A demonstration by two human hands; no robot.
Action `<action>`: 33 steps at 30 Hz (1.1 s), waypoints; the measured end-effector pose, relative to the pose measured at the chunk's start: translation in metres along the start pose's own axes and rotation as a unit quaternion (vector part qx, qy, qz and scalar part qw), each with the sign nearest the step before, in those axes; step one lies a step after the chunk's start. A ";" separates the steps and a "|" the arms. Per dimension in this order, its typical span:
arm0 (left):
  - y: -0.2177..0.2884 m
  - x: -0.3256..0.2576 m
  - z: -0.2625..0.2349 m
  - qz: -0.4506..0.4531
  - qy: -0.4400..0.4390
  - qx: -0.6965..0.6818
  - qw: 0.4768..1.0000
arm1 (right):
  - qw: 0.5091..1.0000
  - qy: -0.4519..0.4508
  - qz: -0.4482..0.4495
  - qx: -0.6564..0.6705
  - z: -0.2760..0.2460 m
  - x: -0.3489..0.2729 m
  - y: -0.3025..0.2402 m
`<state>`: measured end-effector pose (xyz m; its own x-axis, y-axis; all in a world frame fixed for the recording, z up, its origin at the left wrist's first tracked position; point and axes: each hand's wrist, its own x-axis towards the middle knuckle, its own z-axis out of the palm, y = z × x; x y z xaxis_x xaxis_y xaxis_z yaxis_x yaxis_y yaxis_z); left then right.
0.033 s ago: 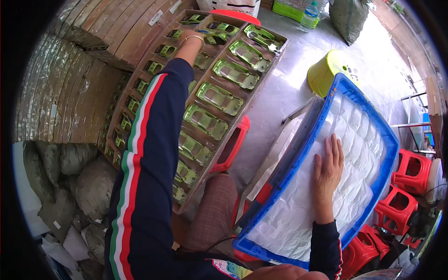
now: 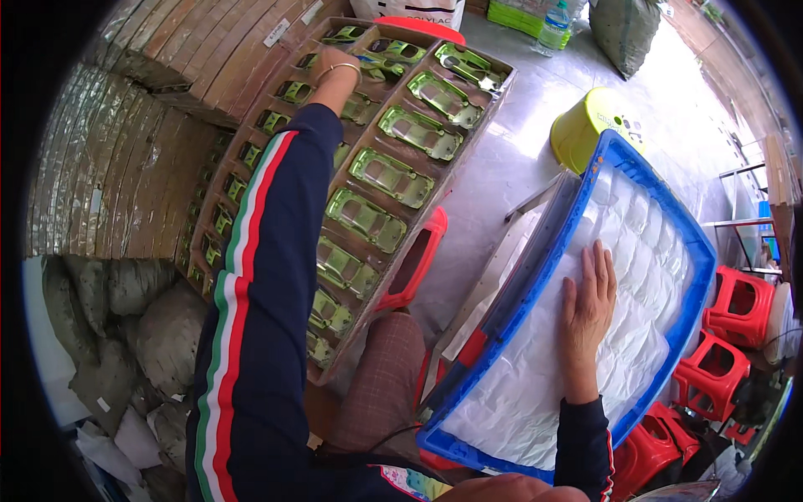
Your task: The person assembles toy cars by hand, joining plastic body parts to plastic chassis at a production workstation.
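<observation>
Grey concrete floor, shiny and sunlit toward the top right. Stacked flat cardboard fills the left side, more stacks along the top left. Grey lumpy sacks sit below the cardboard, another sack at the top. Yellow plastic stool lies on the floor just behind the blue crate. Red plastic stools cluster at the right edge. Water bottle and green crate at the top, partly cut off.

Long cardboard tray with dividers runs diagonally, resting on a red stool. Rows of green metallic parts lie in its compartments, larger ones on the right row, smaller ones on the left row.

Left hand, arm in a dark sleeve with a green-white-red stripe, reaches to the far end of the tray and sits on the parts there; fingers are hidden, cannot tell if it grips one. Bracelet at the wrist.

Right hand lies open, palm down, fingers spread flat on the white padded plastic sheet inside the blue crate. Crate is tilted, near the person's checked-trouser knee.
</observation>
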<state>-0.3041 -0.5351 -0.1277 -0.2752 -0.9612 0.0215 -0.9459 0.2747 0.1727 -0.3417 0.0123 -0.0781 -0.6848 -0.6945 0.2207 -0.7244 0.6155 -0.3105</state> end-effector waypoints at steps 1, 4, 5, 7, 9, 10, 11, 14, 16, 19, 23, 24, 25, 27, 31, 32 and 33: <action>0.007 -0.021 -0.023 -0.014 0.069 -0.044 0.997 | 1.000 -0.001 -0.004 0.007 0.000 0.001 -0.001; 0.018 -0.025 -0.035 0.166 0.128 -0.055 0.976 | 1.000 0.001 -0.005 0.021 -0.004 0.001 -0.002; 0.021 -0.017 -0.027 0.173 0.123 -0.059 0.975 | 1.000 0.001 0.003 0.015 -0.003 0.001 -0.001; 0.014 0.011 -0.006 0.363 0.159 -0.089 0.914 | 0.999 -0.012 -0.007 0.037 0.001 0.004 -0.002; -0.003 0.041 0.015 0.437 0.156 -0.049 0.884 | 0.997 -0.006 -0.013 0.070 0.006 0.007 -0.003; 0.013 0.032 0.027 0.392 0.092 -0.038 0.915 | 0.998 -0.013 -0.005 0.059 0.006 0.008 0.000; 0.026 0.025 0.028 0.346 0.027 -0.020 0.938 | 0.999 -0.017 0.001 0.052 0.006 0.008 0.001; 0.029 0.045 0.027 0.337 -0.023 0.069 0.939 | 0.999 -0.024 -0.002 0.049 0.003 0.010 0.002; 0.037 0.043 0.016 0.386 -0.032 0.105 0.916 | 0.999 -0.024 0.003 0.046 0.002 0.008 0.005; 0.026 0.051 0.009 0.443 -0.002 0.085 0.892 | 0.998 -0.025 0.001 0.056 0.003 0.006 0.005; 0.021 0.033 0.004 0.432 0.111 -0.009 0.895 | 0.999 -0.018 0.003 0.049 0.002 0.001 0.006; 0.017 0.031 -0.004 0.427 0.139 -0.010 0.893 | 0.999 -0.015 0.002 0.049 0.002 0.000 0.005; 0.011 0.031 -0.006 0.427 0.138 -0.005 0.894 | 0.998 -0.017 0.002 0.053 0.003 -0.001 0.005; -0.001 0.034 -0.006 0.442 0.184 0.034 0.878 | 0.998 -0.005 0.000 0.059 0.007 -0.003 0.006; -0.015 0.024 -0.033 0.436 0.193 0.134 0.869 | 0.998 0.035 -0.015 0.056 0.011 -0.001 0.009; -0.034 0.031 -0.054 0.460 0.207 0.121 0.855 | 0.996 0.048 -0.029 0.063 0.012 0.000 0.006; -0.047 0.038 -0.071 0.485 0.225 0.102 0.839 | 0.995 0.067 -0.041 0.065 0.013 0.002 0.006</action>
<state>-0.2579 -0.5861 -0.0656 -0.8832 -0.1822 0.4321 -0.3360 0.8886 -0.3122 -0.3465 0.0098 -0.0915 -0.6344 -0.6789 0.3697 -0.7680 0.4995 -0.4008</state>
